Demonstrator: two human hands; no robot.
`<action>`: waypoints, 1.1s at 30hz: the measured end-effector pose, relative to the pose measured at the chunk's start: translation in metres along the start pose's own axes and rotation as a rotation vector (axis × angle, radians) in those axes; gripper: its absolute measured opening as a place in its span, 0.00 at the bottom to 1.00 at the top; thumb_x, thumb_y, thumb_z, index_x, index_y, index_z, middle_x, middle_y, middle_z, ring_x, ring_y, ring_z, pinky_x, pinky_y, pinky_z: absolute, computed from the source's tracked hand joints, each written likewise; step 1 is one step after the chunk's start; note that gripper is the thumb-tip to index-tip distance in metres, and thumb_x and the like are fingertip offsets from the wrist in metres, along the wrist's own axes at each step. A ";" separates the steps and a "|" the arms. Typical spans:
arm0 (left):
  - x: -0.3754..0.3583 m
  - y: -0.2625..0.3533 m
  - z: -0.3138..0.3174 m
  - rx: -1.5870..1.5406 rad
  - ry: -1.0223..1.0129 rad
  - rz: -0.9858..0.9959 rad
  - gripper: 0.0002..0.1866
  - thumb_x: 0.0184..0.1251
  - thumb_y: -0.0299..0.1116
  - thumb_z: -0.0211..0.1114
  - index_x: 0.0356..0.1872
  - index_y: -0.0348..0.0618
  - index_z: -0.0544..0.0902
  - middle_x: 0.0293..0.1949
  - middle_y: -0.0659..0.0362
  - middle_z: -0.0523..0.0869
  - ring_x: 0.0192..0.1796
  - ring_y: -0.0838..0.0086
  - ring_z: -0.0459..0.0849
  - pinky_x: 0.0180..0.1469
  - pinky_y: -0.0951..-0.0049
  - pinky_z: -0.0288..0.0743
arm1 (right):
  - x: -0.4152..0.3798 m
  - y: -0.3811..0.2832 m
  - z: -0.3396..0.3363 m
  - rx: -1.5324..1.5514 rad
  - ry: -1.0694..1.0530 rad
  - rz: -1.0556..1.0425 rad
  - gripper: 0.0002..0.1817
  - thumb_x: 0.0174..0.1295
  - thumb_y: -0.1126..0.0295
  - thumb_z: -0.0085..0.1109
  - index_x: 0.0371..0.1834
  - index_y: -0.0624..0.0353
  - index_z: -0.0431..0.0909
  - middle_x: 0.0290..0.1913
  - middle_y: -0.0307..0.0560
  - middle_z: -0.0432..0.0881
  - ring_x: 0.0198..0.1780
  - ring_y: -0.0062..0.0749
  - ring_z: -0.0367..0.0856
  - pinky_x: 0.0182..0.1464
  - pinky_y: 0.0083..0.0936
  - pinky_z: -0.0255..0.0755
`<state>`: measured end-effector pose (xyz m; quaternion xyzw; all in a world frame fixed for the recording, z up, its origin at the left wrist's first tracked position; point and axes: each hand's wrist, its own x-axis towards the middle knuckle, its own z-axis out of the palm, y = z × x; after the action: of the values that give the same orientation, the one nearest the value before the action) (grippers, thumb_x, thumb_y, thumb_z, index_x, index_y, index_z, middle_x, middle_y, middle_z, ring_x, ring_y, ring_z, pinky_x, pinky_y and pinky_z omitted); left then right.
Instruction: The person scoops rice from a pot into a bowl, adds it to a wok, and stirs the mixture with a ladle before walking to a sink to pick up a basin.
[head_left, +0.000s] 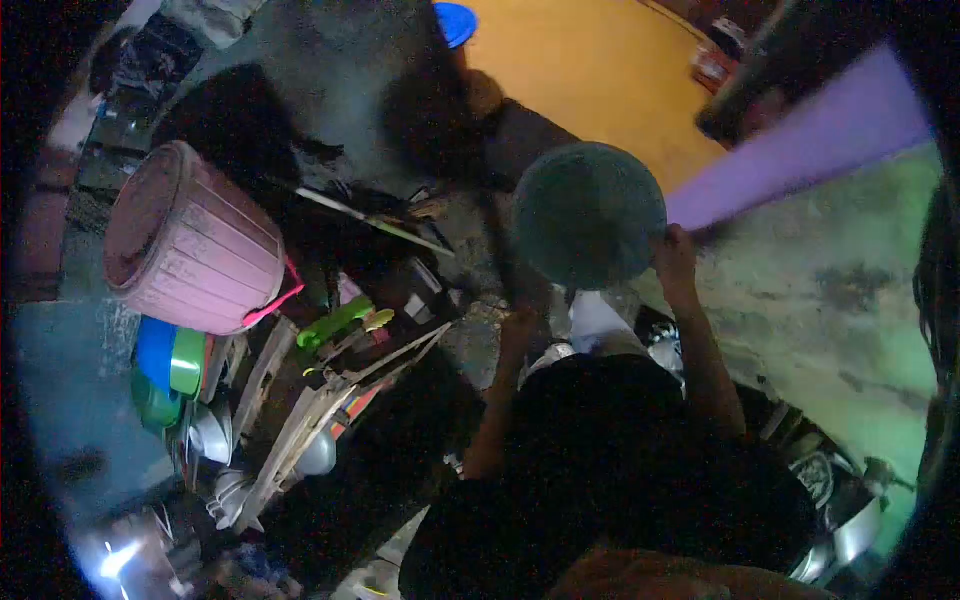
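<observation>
A round dark green tub or basin [590, 215] is in front of my body, its wide round face toward the camera. My right hand [675, 255] grips its right edge, with the fingers wrapped at the rim. Lower down, my left hand [522, 325] is near the tub's lower left side. It is dim and blurred there, so its fingers and any contact with the tub cannot be made out. Below the tub, a pale white shape [600, 325] shows between my arms.
A pink ribbed bucket [205, 250] stands at the left above a wooden rack [290, 445] with bowls. A thin stick [375, 222] lies beyond the rack. The green wall [820, 280] is at the right; metal pots [855, 530] sit at the lower right.
</observation>
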<state>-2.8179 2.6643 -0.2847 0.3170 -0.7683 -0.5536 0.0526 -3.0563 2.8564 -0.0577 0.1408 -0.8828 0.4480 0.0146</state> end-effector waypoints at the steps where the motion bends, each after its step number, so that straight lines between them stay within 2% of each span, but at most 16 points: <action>1: 0.004 -0.013 0.001 -0.165 -0.073 -0.153 0.15 0.55 0.40 0.64 0.37 0.40 0.80 0.31 0.57 0.83 0.35 0.69 0.82 0.36 0.68 0.74 | 0.024 0.012 0.020 0.184 -0.137 0.127 0.11 0.50 0.69 0.57 0.35 0.62 0.72 0.28 0.44 0.75 0.27 0.29 0.73 0.31 0.26 0.71; 3: 0.023 -0.046 0.014 -0.333 -0.090 -0.316 0.13 0.54 0.38 0.64 0.36 0.40 0.80 0.33 0.58 0.83 0.35 0.69 0.81 0.36 0.69 0.74 | 0.080 0.044 0.063 0.367 -0.301 0.264 0.12 0.50 0.67 0.57 0.35 0.62 0.73 0.29 0.39 0.74 0.26 0.23 0.71 0.30 0.22 0.71; 5: 0.052 -0.080 0.027 -0.439 0.175 0.007 0.12 0.54 0.36 0.64 0.35 0.39 0.80 0.33 0.60 0.82 0.36 0.70 0.80 0.40 0.71 0.74 | 0.149 0.082 0.127 0.279 -0.220 0.427 0.13 0.49 0.66 0.58 0.35 0.62 0.73 0.26 0.39 0.72 0.26 0.24 0.71 0.29 0.24 0.71; 6: 0.054 0.009 -0.008 -0.227 0.154 -0.296 0.15 0.56 0.36 0.63 0.42 0.40 0.78 0.36 0.58 0.81 0.40 0.71 0.80 0.43 0.72 0.73 | 0.173 0.104 0.154 0.355 -0.177 0.554 0.13 0.49 0.65 0.58 0.34 0.62 0.73 0.26 0.40 0.72 0.27 0.25 0.72 0.29 0.25 0.71; 7: 0.073 0.007 -0.013 -0.236 0.243 -0.330 0.15 0.56 0.36 0.63 0.42 0.40 0.78 0.36 0.58 0.81 0.40 0.71 0.80 0.43 0.72 0.73 | 0.204 0.137 0.180 0.418 -0.146 0.674 0.14 0.49 0.64 0.59 0.34 0.62 0.74 0.26 0.41 0.73 0.28 0.25 0.72 0.29 0.26 0.71; 9: 0.093 -0.020 0.004 -0.616 0.366 -0.239 0.17 0.60 0.37 0.60 0.47 0.41 0.75 0.41 0.54 0.79 0.44 0.72 0.78 0.47 0.70 0.71 | 0.249 0.193 0.213 -0.030 -0.123 0.398 0.10 0.50 0.66 0.58 0.30 0.62 0.76 0.30 0.45 0.78 0.32 0.25 0.74 0.29 0.26 0.70; 10: 0.095 -0.022 0.006 -0.644 0.434 -0.260 0.16 0.59 0.37 0.60 0.46 0.41 0.75 0.40 0.54 0.79 0.43 0.71 0.78 0.46 0.69 0.72 | 0.281 0.277 0.241 0.300 -0.124 0.230 0.07 0.49 0.71 0.57 0.29 0.62 0.75 0.29 0.47 0.78 0.29 0.27 0.76 0.25 0.25 0.70; 11: 0.088 -0.026 0.010 -0.611 0.496 -0.335 0.15 0.59 0.37 0.60 0.44 0.41 0.75 0.38 0.54 0.79 0.43 0.70 0.78 0.45 0.69 0.72 | 0.289 0.208 0.224 0.120 -0.077 0.727 0.06 0.49 0.73 0.56 0.29 0.64 0.74 0.29 0.48 0.78 0.26 0.32 0.77 0.22 0.24 0.69; 12: 0.068 -0.031 0.017 -0.548 0.537 -0.434 0.14 0.58 0.38 0.60 0.42 0.42 0.76 0.37 0.55 0.80 0.42 0.69 0.79 0.45 0.68 0.72 | 0.292 0.216 0.208 0.455 -0.050 0.809 0.07 0.49 0.73 0.57 0.27 0.67 0.73 0.27 0.48 0.77 0.20 0.33 0.75 0.17 0.23 0.65; 17: 0.021 -0.022 0.038 -0.447 0.748 -0.756 0.10 0.55 0.38 0.60 0.33 0.43 0.78 0.31 0.55 0.80 0.37 0.65 0.80 0.42 0.65 0.73 | 0.327 0.219 0.172 0.543 -0.096 0.738 0.09 0.50 0.71 0.57 0.26 0.68 0.72 0.26 0.47 0.76 0.21 0.33 0.74 0.19 0.24 0.66; 21: 0.016 -0.087 0.086 0.581 0.409 -0.803 0.09 0.53 0.39 0.60 0.26 0.44 0.79 0.26 0.56 0.81 0.34 0.61 0.81 0.39 0.62 0.74 | 0.341 0.211 0.170 0.416 -0.208 0.676 0.11 0.50 0.68 0.58 0.27 0.68 0.73 0.26 0.47 0.76 0.23 0.33 0.74 0.21 0.25 0.67; 23: -0.010 -0.125 0.116 0.729 1.059 -0.160 0.09 0.52 0.39 0.61 0.28 0.46 0.80 0.26 0.56 0.80 0.34 0.64 0.81 0.38 0.64 0.74 | 0.344 0.201 0.185 0.348 -0.275 0.625 0.12 0.50 0.67 0.58 0.27 0.68 0.74 0.26 0.47 0.76 0.24 0.34 0.74 0.22 0.25 0.68; 24: -0.018 -0.104 0.089 0.836 0.457 -0.474 0.07 0.50 0.35 0.62 0.30 0.48 0.79 0.23 0.57 0.77 0.31 0.64 0.79 0.36 0.65 0.74 | 0.347 0.195 0.197 0.314 -0.306 0.588 0.12 0.50 0.67 0.58 0.27 0.68 0.74 0.26 0.47 0.76 0.24 0.34 0.74 0.22 0.25 0.68; 25: -0.032 -0.080 0.085 0.839 0.509 -0.530 0.07 0.50 0.35 0.62 0.30 0.48 0.79 0.23 0.57 0.77 0.31 0.64 0.79 0.36 0.65 0.74 | 0.354 0.193 0.209 0.279 -0.348 0.556 0.12 0.50 0.66 0.58 0.27 0.67 0.74 0.26 0.47 0.76 0.24 0.34 0.74 0.23 0.26 0.68; 30: -0.060 -0.030 0.062 -1.259 1.357 -0.757 0.10 0.59 0.36 0.57 0.37 0.41 0.79 0.27 0.58 0.80 0.31 0.67 0.79 0.33 0.66 0.72 | 0.361 0.150 0.267 0.180 -0.442 0.376 0.14 0.51 0.63 0.59 0.27 0.67 0.75 0.26 0.47 0.77 0.27 0.35 0.74 0.25 0.27 0.69; 33: -0.043 -0.032 0.101 -1.290 1.465 -0.860 0.16 0.64 0.40 0.53 0.43 0.39 0.78 0.33 0.57 0.81 0.33 0.67 0.80 0.34 0.64 0.72 | 0.389 0.125 0.291 0.150 -0.487 0.305 0.16 0.51 0.62 0.60 0.28 0.67 0.76 0.26 0.47 0.77 0.28 0.35 0.75 0.27 0.27 0.70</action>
<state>-2.8139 2.7639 -0.3395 0.7293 0.0657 -0.5022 0.4599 -3.4332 2.6032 -0.2716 0.1105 -0.8356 0.4622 -0.2755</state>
